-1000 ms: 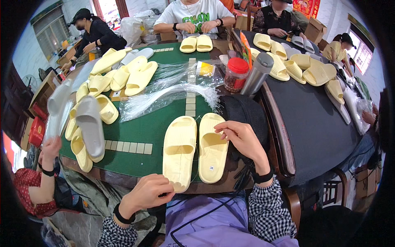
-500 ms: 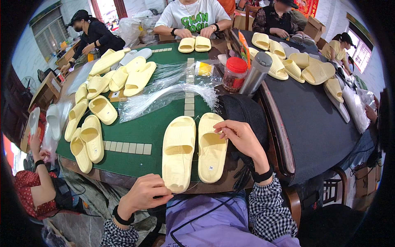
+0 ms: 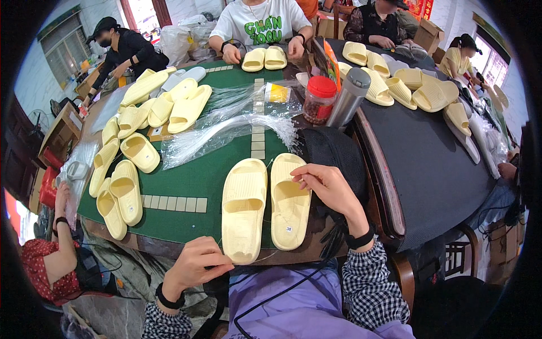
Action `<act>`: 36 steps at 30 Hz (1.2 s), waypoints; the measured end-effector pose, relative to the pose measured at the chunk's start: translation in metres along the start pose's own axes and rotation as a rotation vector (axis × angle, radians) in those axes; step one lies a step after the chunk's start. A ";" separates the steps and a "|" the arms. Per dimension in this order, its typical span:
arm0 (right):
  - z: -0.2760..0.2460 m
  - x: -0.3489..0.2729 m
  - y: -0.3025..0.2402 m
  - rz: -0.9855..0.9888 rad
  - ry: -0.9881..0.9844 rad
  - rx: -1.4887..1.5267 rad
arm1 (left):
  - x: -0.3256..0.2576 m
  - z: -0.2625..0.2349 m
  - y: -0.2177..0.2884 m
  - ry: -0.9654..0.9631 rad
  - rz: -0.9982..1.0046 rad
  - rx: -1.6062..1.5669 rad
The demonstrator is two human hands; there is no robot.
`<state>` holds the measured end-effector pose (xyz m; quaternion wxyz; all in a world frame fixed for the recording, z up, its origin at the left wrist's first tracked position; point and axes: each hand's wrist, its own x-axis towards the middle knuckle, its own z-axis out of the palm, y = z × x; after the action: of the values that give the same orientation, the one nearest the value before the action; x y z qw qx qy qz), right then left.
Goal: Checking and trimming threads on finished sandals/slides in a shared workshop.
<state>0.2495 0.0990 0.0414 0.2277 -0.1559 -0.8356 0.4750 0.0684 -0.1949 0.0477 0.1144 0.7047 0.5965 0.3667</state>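
Note:
A pair of pale yellow slide slippers lies in front of me, toes pointing away: a left slipper (image 3: 244, 217) and a right slipper (image 3: 289, 217) with a small label on its insole. My left hand (image 3: 201, 263) is closed in a pinch by the left slipper's heel. From its fingertips a thin clear strand (image 3: 264, 259) curves toward the right slipper. My right hand (image 3: 326, 185) reaches over the right slipper's strap, thumb and fingers pinched together. What they hold, if anything, is too fine to make out.
A bundle of clear plastic strands (image 3: 226, 135) lies on the green mat (image 3: 186, 183). Several yellow slippers (image 3: 125, 192) stand left. A red-lidded jar (image 3: 319, 100), a steel flask (image 3: 349, 99) and a black hat (image 3: 336, 155) are right. Co-workers sit around the tables.
My hands have barely moved. The person across has taken both hands off their pair of slippers and spread them apart. At the left, a co-worker's grey slippers have come down onto the plastic.

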 end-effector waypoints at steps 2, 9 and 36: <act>0.001 0.001 0.000 -0.002 0.001 0.007 | 0.002 0.003 0.000 -0.002 -0.014 0.031; 0.004 0.000 0.003 -0.020 -0.017 -0.001 | 0.024 0.027 -0.013 0.056 0.005 0.206; 0.009 0.093 0.047 0.217 0.056 -0.598 | 0.078 0.072 -0.055 -0.030 -0.093 0.429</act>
<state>0.1678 0.1600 0.0187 0.1427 -0.3170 -0.9101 0.2256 0.0752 -0.0887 -0.0060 -0.0124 0.6899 0.6911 0.2150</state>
